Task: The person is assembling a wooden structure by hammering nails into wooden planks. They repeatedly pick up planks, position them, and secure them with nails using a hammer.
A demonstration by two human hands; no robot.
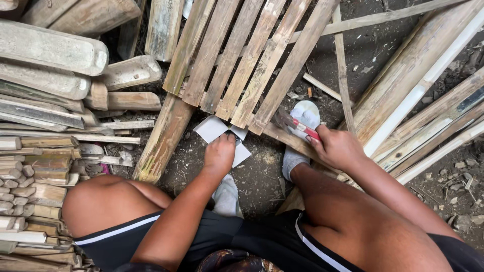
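The left hand (220, 153) pinched something small, too hidden to name, over the white paper (212, 128) under the slat panel (252, 60), while the right hand (337, 148), just beside, gripped the hammer (297, 126), its handle slanting up-left toward that spot

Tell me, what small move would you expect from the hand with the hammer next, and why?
Probably a short downward tap. The right hand holds a red-handled hammer with its head just beside the near ends of the bamboo slats, while the left hand rests at the white paper pieces beneath those ends, seemingly steadying the spot. No nail is clearly visible, though.
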